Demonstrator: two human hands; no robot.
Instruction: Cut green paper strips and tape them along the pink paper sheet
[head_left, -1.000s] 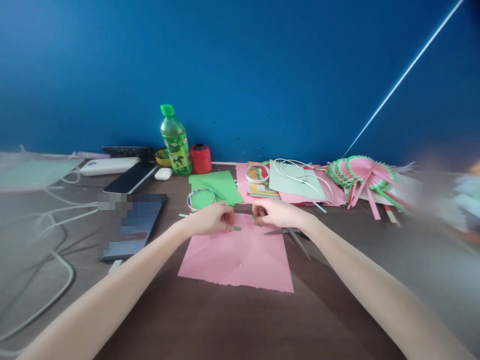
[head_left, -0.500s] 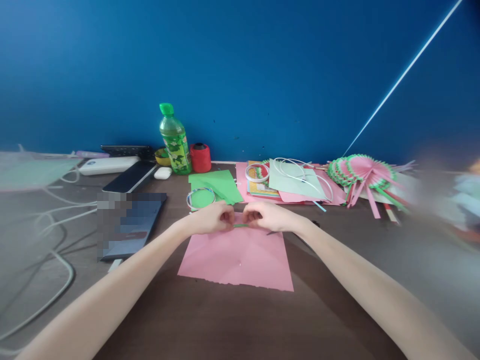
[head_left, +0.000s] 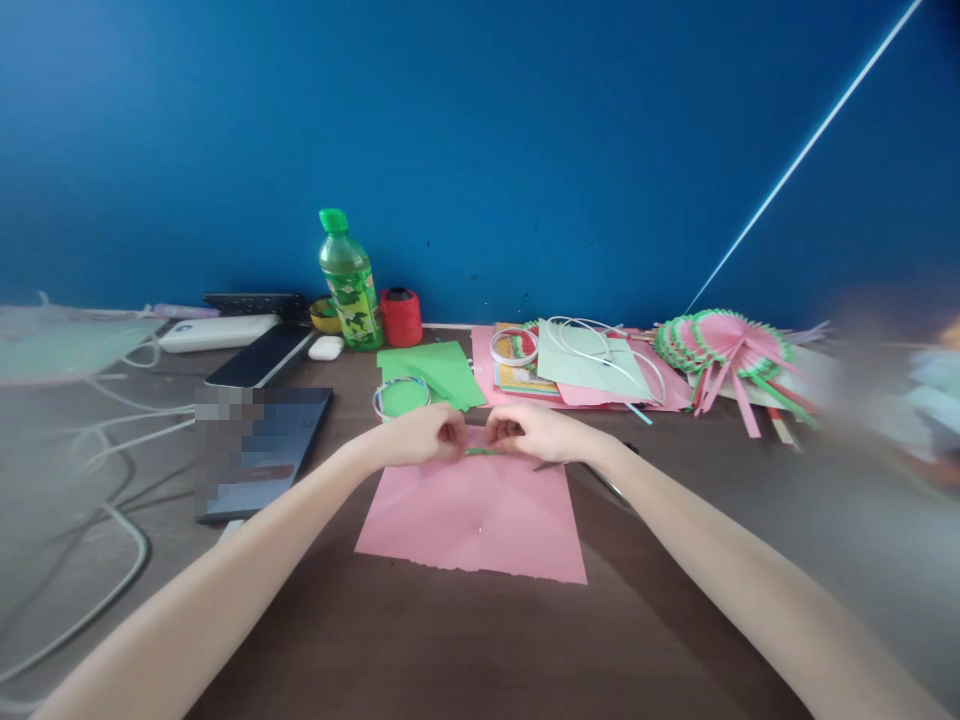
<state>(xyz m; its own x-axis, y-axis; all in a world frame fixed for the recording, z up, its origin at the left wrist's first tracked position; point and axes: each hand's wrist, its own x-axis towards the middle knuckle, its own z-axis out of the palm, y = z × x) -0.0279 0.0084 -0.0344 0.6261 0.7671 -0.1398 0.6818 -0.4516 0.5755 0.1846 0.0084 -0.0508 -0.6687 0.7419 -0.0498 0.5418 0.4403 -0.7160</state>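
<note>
A sheet of pink paper with a ragged near edge lies flat on the dark table. Over its far part, a thin green paper strip spans the gap between my two hands. My left hand has its fingers pinched on the strip's left end. At the right end, my right hand pinches it in the same way. Both fingertips are partly hidden behind the hands. The dark tip of a tool, perhaps scissors, pokes out beneath my right wrist, and the forearm covers most of it.
Green paper with a ring on it lies beyond my left hand. Behind stand a green bottle and a red spool. A laptop-like dark device and cables flank the left. Folded paper fans rest at the right.
Both hands stay nearly in place over the pink paper, with only slight finger movement on the green strip. Nothing else has visibly moved.
</note>
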